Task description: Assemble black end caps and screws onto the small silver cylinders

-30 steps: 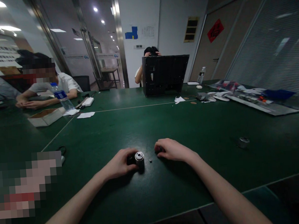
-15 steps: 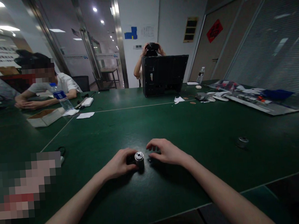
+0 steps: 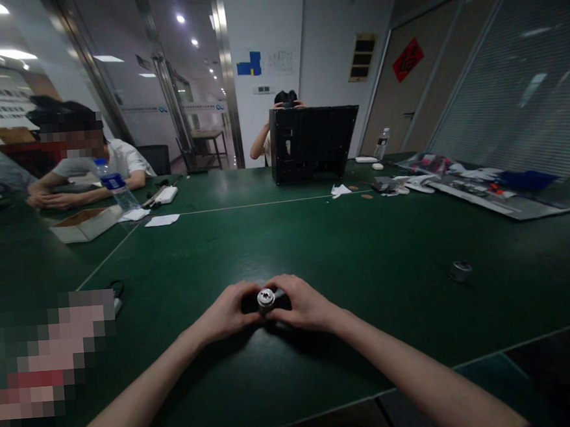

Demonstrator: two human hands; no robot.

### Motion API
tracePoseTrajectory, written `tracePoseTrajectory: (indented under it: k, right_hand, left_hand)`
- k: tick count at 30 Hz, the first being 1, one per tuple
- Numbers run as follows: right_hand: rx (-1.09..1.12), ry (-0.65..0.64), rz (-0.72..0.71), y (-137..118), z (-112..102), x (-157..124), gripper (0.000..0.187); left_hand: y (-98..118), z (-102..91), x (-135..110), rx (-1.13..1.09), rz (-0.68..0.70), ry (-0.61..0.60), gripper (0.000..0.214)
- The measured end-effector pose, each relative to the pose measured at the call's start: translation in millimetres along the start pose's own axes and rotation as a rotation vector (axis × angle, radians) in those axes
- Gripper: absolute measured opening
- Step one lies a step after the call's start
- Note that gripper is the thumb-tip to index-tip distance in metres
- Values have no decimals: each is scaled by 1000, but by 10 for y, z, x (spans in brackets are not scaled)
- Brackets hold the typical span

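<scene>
A small silver metal cylinder [image 3: 266,298] stands upright on the green table, with a shiny round top that has dark openings at its centre. My left hand [image 3: 228,312] curves round its left side, thumb in front and fingers behind. From the right, my right hand [image 3: 303,303] closes on the same cylinder in a matching curve. Between them the hands cover most of its side wall. Farther right, a similar grey metal cylinder [image 3: 461,271] rests on the table, touched by neither hand.
A black case [image 3: 314,143] stands at the far side, a person behind it. Another person sits at the left near a water bottle [image 3: 116,186] and a shallow open box [image 3: 85,226]. Papers and small parts lie on a board [image 3: 509,204] at the right.
My right hand has moved left and closed on the cylinder from the right. My left hand has kept its grip. The person behind the case has lowered their head.
</scene>
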State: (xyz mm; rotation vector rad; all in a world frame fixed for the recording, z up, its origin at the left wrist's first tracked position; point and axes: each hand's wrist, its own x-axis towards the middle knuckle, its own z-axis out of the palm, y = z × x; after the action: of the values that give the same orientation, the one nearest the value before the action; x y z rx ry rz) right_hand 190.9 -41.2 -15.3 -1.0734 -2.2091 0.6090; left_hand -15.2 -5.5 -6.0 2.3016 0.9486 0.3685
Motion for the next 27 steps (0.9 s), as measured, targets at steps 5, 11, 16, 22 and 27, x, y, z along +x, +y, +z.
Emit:
tracePoseTrajectory:
  k: [5, 11, 16, 22, 27]
  right_hand:
    - [56, 10, 50, -13, -7, -1, 33]
    - [266, 180, 153, 12, -173, 35, 28]
    - [371, 325, 268, 14, -437, -123, 31]
    - [235, 286, 388, -78, -534, -666, 26]
    - [53, 343, 544, 39, -742, -1193, 31]
  left_hand:
    - [-11, -8, -7, 33, 12, 0, 36]
    - [68, -73, -18, -17, -15, -56, 37]
    - [97, -98, -31, -50, -59, -58, 39]
    - [102, -104, -39, -41, -85, -74, 40]
    - [90, -106, -44, -43, -81, -80, 41]
